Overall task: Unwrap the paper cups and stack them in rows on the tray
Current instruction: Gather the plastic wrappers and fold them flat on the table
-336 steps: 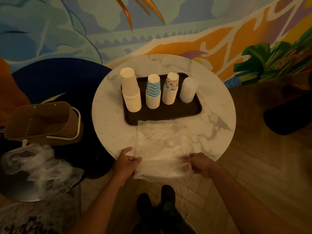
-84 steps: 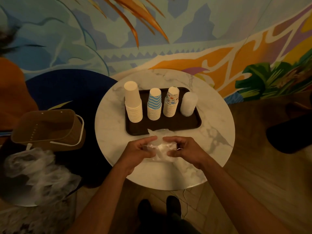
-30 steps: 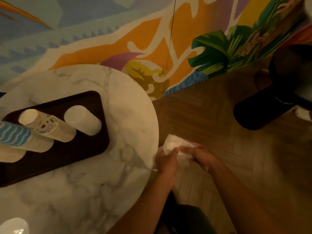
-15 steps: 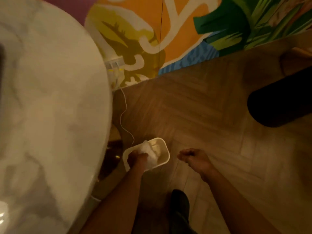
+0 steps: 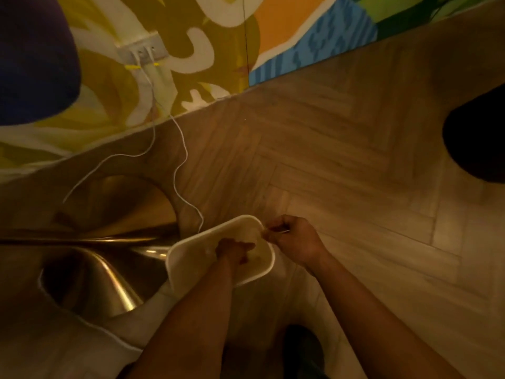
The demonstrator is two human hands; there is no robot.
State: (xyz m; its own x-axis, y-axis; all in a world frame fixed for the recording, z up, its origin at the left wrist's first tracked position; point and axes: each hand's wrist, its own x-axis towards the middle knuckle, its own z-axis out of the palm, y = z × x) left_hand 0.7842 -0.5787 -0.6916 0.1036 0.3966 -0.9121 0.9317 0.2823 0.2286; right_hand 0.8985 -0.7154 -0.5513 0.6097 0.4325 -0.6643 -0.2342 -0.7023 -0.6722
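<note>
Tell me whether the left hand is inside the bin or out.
Inside: the left hand reaches below the rim of the bin, through its open top. Whether it holds a wrapper, cannot tell.

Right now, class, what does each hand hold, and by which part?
The right hand appears to pinch the white bin by its far rim. The left hand is inside the bin; whether it grips anything cannot be told.

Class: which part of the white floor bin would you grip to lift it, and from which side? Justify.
Probably the rim of the bin along its right edge, reaching down from above. It stands upright, mouth open, so the lip is exposed. The metal table base crowds its left side, while the right hand sits at the right rim.
</note>
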